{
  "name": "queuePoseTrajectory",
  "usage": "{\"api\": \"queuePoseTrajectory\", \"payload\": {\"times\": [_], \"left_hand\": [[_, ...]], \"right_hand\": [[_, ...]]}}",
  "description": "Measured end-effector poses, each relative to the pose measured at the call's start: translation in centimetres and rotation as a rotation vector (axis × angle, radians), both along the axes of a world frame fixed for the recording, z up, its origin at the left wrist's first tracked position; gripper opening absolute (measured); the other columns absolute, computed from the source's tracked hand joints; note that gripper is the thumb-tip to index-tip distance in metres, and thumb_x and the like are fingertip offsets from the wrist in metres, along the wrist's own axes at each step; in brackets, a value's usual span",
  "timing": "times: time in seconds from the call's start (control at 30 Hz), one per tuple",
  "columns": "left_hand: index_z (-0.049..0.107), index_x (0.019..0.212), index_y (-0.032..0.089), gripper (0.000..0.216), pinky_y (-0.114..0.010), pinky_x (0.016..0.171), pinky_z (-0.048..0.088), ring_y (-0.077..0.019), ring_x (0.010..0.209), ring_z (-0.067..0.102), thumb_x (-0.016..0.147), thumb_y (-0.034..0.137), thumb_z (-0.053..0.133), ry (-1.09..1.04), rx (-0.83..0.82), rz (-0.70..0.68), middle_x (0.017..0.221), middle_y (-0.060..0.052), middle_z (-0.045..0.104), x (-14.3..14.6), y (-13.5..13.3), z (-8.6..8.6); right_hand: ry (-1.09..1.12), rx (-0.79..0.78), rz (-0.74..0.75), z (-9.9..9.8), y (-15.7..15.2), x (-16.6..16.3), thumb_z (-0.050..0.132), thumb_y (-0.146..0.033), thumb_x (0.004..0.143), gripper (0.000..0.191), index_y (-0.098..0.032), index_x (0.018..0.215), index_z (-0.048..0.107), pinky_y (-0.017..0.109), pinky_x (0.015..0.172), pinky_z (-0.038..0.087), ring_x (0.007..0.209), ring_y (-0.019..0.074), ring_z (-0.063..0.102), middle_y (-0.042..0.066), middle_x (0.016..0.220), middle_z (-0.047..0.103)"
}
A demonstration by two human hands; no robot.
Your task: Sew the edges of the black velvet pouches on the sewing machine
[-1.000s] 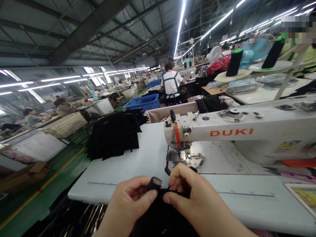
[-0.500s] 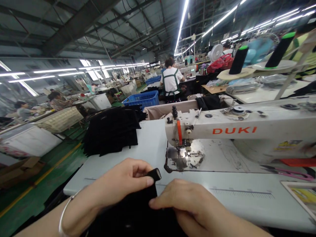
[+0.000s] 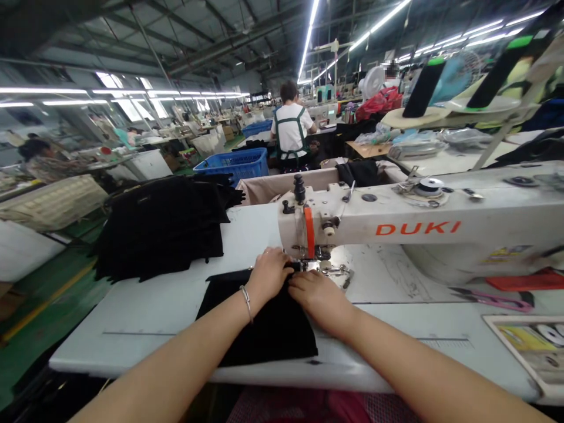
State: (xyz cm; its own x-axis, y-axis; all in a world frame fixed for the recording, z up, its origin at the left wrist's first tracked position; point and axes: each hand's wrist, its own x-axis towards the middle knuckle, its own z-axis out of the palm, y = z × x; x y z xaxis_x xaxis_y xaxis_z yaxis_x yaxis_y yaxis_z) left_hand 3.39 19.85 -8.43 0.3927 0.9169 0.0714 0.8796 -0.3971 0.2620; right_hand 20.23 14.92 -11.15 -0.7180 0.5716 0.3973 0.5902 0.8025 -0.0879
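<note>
A black fabric piece (image 3: 268,329) lies flat on the sewing machine table, its upper edge at the needle area. My left hand (image 3: 271,273), with a metal bangle on the wrist, grips that edge just left of the presser foot. Fingers bent and close together, my right hand (image 3: 319,299) holds the fabric at its right side, just in front of the foot. The white sewing machine (image 3: 423,220) has an orange strip (image 3: 309,232) on its head. My fingers partly hide the fabric edge under the foot.
A stack of black fabric pieces (image 3: 163,226) sits on the table's left. Thread snips (image 3: 497,299) lie to the right beside a framed picture (image 3: 533,346). Behind the machine are a beige cloth-lined bin (image 3: 273,187), a blue crate (image 3: 238,164) and a seated co-worker (image 3: 291,129).
Both hands have moved forward from the table's front edge to the presser foot, bringing the black fabric along. The fabric now lies spread on the table, and the view has shifted right.
</note>
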Motion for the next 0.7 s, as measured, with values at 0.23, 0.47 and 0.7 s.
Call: {"api": "queuePoseTrajectory", "payload": {"times": [0.23, 0.47, 0.7], "left_hand": [[0.065, 0.101, 0.013, 0.019, -0.039, 0.084, 0.05, -0.0268, 0.093, 0.062, 0.097, 0.023, 0.05, -0.05, 0.13, -0.04, 0.1, -0.013, 0.066, 1.7, 0.7, -1.4], [0.06, 0.12, 0.013, 0.029, -0.04, 0.105, 0.045, -0.022, 0.118, 0.055, 0.093, 0.006, 0.051, -0.122, 0.146, -0.257, 0.125, -0.011, 0.061, 0.5, -4.0, -2.6], [0.059, 0.125, 0.018, 0.032, -0.043, 0.107, 0.046, -0.0205, 0.121, 0.056, 0.095, 0.012, 0.049, -0.163, 0.128, -0.35, 0.128, -0.008, 0.062, -0.7, -2.5, -2.4]], "right_hand": [[-0.047, -0.01, -0.065, 0.0, 1.0, 2.0, 0.052, -0.002, 0.09, 0.023, -0.011, 0.105, 0.067, 0.037, 0.09, 0.05, 0.1, 0.0245, 0.062, 0.014, 0.102, 0.069], [0.002, -0.007, -0.036, -1.1, -0.3, 3.8, 0.053, -0.01, 0.094, 0.024, -0.012, 0.116, 0.064, 0.038, 0.09, 0.052, 0.106, 0.0234, 0.062, 0.013, 0.113, 0.068], [0.055, -0.027, -0.062, -1.1, 0.1, 3.3, 0.052, -0.008, 0.092, 0.024, -0.012, 0.112, 0.065, 0.04, 0.087, 0.053, 0.102, 0.0253, 0.064, 0.012, 0.11, 0.068]]}}
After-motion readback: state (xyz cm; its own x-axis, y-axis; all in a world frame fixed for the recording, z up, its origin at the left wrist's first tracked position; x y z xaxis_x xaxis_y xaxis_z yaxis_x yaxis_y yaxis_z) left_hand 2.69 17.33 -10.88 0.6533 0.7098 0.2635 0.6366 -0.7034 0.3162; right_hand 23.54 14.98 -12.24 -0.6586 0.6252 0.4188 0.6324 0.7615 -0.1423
